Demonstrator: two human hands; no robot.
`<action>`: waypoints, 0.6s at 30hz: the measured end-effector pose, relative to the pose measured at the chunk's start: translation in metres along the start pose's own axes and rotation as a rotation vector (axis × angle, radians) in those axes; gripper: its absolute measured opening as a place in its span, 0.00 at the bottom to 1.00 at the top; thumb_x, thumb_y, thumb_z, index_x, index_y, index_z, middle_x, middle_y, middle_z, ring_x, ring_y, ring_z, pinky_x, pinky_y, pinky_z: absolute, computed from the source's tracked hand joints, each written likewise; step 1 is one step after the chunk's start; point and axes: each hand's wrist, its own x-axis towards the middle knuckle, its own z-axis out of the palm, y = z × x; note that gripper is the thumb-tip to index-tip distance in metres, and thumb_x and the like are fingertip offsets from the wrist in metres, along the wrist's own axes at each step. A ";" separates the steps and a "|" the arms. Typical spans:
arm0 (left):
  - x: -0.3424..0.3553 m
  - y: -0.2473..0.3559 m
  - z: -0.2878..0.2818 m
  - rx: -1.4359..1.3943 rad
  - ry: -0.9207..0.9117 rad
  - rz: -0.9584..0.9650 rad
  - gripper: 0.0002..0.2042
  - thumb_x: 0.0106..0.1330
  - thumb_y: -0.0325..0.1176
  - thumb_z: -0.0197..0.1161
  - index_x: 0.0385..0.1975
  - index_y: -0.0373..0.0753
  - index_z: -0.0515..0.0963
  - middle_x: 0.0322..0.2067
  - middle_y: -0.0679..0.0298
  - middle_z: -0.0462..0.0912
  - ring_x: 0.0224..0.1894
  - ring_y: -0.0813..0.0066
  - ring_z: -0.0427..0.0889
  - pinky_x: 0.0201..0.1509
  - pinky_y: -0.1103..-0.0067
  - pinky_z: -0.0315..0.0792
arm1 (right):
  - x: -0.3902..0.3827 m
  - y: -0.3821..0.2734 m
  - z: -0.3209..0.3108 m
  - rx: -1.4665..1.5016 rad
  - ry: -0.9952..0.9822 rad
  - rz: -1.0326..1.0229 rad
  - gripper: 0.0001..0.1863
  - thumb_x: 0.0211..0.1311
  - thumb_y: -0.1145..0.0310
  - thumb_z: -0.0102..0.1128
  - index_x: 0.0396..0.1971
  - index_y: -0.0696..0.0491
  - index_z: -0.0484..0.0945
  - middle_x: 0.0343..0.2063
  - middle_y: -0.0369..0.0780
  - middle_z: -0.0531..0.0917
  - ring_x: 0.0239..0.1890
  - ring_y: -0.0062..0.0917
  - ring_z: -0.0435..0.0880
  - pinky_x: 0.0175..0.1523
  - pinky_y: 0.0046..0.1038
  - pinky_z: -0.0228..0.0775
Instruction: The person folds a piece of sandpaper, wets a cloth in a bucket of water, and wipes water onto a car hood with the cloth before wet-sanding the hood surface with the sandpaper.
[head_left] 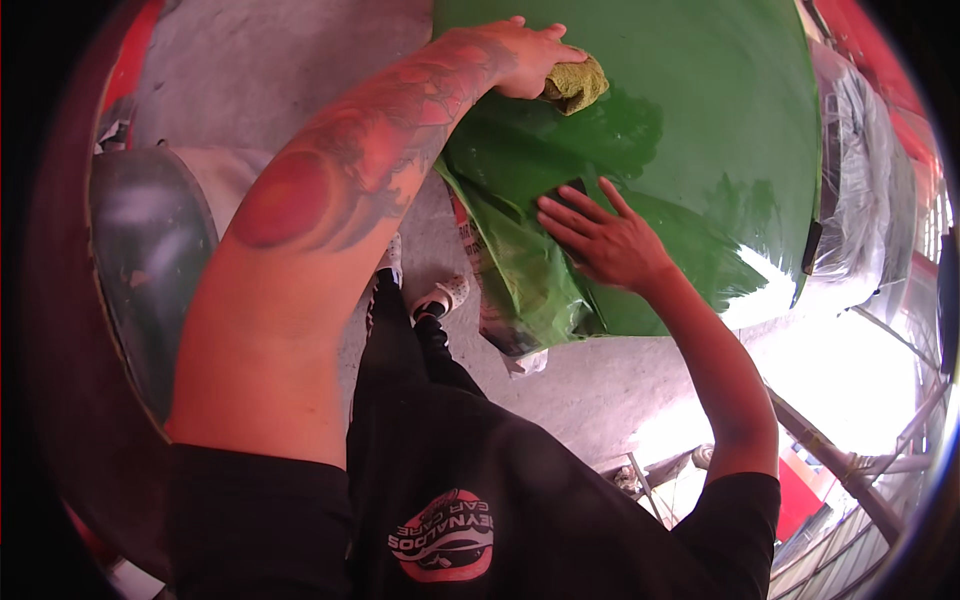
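Note:
A large glossy green painted panel [690, 130], looking like a vehicle body part, lies in front of me. My left hand [525, 62] reaches to its far left part and grips a yellow-green cloth [578, 84] against the paint. Nearer to me, my right hand [615, 240] rests with straight, slightly spread fingers and holds nothing. By its fingertips is a small dark patch [572, 188] that I cannot make out. Creased, shiny green sheeting [520, 270] hangs along the panel's near left edge, with printed paper under it.
At the left stands a dark, curved, glossy panel [150, 260]. Clear plastic sheeting [860, 160] covers something on the right. Metal bars [840, 460] and a red object [800, 495] are at the lower right. My feet stand on a grey concrete floor [420, 255].

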 end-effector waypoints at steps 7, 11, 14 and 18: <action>-0.003 -0.003 0.001 -0.043 -0.003 -0.014 0.35 0.62 0.29 0.50 0.68 0.72 0.54 0.73 0.70 0.43 0.71 0.45 0.51 0.72 0.61 0.53 | 0.001 0.005 0.003 -0.050 0.033 -0.059 0.38 0.58 0.50 0.57 0.68 0.39 0.56 0.70 0.26 0.55 0.72 0.22 0.53 0.75 0.46 0.35; 0.001 -0.010 0.002 -0.005 -0.012 0.025 0.35 0.61 0.28 0.49 0.68 0.72 0.54 0.73 0.70 0.42 0.71 0.49 0.52 0.73 0.62 0.51 | 0.001 0.005 -0.005 -0.022 -0.029 -0.058 0.36 0.59 0.51 0.55 0.68 0.41 0.57 0.70 0.27 0.56 0.71 0.23 0.54 0.75 0.47 0.35; -0.005 0.003 -0.007 -0.057 -0.050 -0.035 0.36 0.60 0.27 0.49 0.68 0.72 0.53 0.73 0.69 0.41 0.71 0.55 0.54 0.74 0.65 0.47 | 0.049 -0.004 -0.012 -0.031 0.088 -0.060 0.34 0.59 0.51 0.54 0.65 0.44 0.62 0.68 0.29 0.60 0.70 0.24 0.57 0.74 0.47 0.37; 0.012 -0.004 0.007 -0.020 0.006 -0.003 0.37 0.59 0.27 0.50 0.68 0.72 0.53 0.73 0.68 0.42 0.69 0.58 0.60 0.74 0.66 0.47 | 0.111 -0.022 -0.014 -0.111 0.260 -0.046 0.29 0.59 0.52 0.52 0.60 0.47 0.69 0.65 0.31 0.66 0.68 0.25 0.60 0.73 0.48 0.39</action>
